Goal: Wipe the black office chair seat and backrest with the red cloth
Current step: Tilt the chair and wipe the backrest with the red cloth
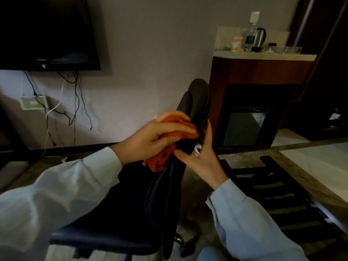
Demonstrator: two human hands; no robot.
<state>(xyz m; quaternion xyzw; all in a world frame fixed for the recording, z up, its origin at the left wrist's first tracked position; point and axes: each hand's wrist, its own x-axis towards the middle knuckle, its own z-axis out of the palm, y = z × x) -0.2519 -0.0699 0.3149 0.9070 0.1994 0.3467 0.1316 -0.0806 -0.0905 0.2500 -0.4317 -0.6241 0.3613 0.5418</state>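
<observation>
The black office chair stands in the middle, seen from the side: its seat (116, 213) lies low at the left, its backrest (197, 97) rises toward the wall. My left hand (150, 140) grips the bunched red cloth (169, 146) and presses it against the front face of the backrest. My right hand (199, 155) lies on the rear side of the backrest with straight fingers, thumb touching its edge near the cloth. Both arms wear pale blue sleeves.
A dark TV (47, 32) hangs on the wall at left, cables (75, 102) dangling below. A wooden cabinet (259, 72) with a kettle (259, 37) stands right of the chair. A black slatted rack (278, 193) and a pale table edge (320, 162) are at right.
</observation>
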